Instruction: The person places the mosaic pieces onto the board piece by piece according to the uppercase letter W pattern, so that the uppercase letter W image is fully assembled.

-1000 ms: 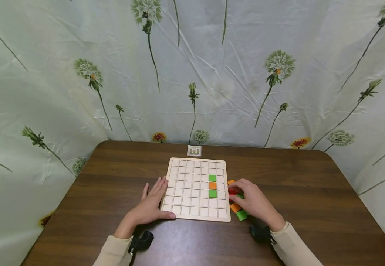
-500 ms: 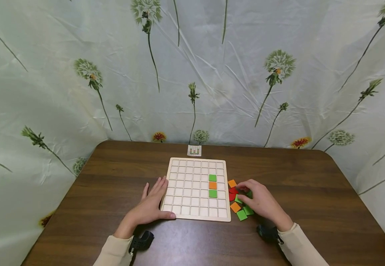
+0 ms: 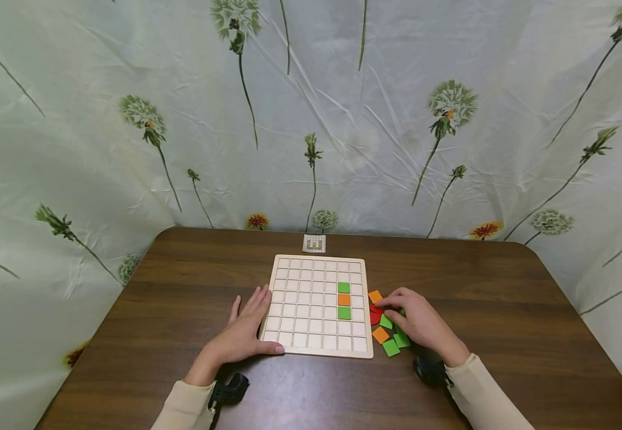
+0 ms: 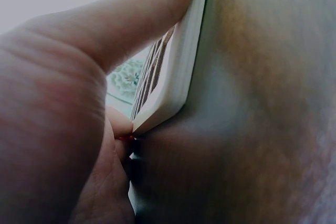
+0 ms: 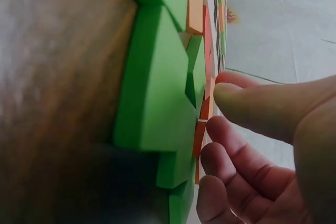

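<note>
In the head view a pale wooden grid board (image 3: 302,312) lies on the table, with two green tiles and one orange tile (image 3: 344,300) in a column of its cells. My left hand (image 3: 243,334) rests against the board's left side, fingers along the edge and thumb (image 4: 152,11) at its near corner. Over the loose tiles right of the board is my right hand (image 3: 420,319), its index fingertip right at a red tile (image 3: 375,318). The thumb and index finger are bent, with no tile showing between them. A green tile (image 3: 386,322) lies just below the thumb.
Beside the board are loose orange tiles (image 3: 380,335) and several green tiles (image 5: 157,87), some overlapping. A small card with a printed grid pattern (image 3: 313,243) lies behind the board. The brown table (image 3: 477,286) ends at a flowered curtain (image 3: 343,119).
My right hand first drew back to the right, uncovering more red and green tiles, then moved slightly left so the index finger reaches the red tile. The left hand and board stayed put.
</note>
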Demonstrator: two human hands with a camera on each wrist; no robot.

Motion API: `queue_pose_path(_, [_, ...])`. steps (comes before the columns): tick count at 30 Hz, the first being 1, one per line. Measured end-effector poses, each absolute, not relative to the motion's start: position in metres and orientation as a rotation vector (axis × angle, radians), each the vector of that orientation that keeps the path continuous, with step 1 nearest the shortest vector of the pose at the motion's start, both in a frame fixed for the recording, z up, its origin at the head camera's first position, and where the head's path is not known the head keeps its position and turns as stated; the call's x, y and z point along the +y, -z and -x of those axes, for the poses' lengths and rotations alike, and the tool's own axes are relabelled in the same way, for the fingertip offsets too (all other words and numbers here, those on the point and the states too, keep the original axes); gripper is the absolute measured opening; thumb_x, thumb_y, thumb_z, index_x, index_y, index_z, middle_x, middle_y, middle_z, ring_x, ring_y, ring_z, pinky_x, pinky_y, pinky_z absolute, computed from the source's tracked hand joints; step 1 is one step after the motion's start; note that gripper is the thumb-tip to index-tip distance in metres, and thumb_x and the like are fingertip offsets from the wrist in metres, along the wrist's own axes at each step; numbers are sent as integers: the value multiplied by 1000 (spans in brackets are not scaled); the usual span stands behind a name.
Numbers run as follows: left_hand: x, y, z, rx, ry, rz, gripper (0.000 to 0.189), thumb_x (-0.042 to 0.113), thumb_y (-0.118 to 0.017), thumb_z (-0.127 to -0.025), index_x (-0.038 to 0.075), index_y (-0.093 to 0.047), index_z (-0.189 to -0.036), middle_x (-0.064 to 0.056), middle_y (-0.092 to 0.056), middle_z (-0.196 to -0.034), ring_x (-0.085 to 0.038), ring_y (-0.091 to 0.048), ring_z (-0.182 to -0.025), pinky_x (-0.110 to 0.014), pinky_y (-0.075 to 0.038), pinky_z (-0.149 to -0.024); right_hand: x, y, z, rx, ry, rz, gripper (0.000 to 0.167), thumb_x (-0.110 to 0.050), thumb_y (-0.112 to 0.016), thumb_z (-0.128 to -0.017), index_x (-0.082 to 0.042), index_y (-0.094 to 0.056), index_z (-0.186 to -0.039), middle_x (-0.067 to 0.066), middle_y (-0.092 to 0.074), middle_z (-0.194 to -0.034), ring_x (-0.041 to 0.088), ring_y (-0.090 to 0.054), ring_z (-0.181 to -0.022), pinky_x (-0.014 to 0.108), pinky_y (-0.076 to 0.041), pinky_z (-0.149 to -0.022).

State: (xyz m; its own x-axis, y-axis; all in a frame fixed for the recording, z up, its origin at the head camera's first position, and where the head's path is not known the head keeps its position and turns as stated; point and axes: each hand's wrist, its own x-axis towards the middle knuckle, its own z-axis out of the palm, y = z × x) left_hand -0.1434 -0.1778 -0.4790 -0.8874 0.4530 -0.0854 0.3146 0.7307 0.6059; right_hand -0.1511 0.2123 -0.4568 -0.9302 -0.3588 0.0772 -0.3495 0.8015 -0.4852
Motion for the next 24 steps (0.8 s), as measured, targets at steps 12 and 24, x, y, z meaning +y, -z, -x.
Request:
queue_pose_path(12, [-178,479,143,2709,-869,-602,124,61,-79,-77,0,-10,-160,-13,-3,-168,-30,1,-155,-58,14,-115,212,458,155,3007,719,583,21,-9,-76,-89,-12,-79,-110,1,-62,-99,18,-58,-89,39,-51,-79])
queue_pose_path(24, [-178,480,144,2707,-882,-618,123,60,-79,-78,-1,-10,-160,-15,-3,-168,-32,1,-154,-59,14,-115,209,459,162,3045,706,632,17,-4,-78,-86,-12,-79,-101,1,-64,-98,17,-57,-85,38,-52,-78])
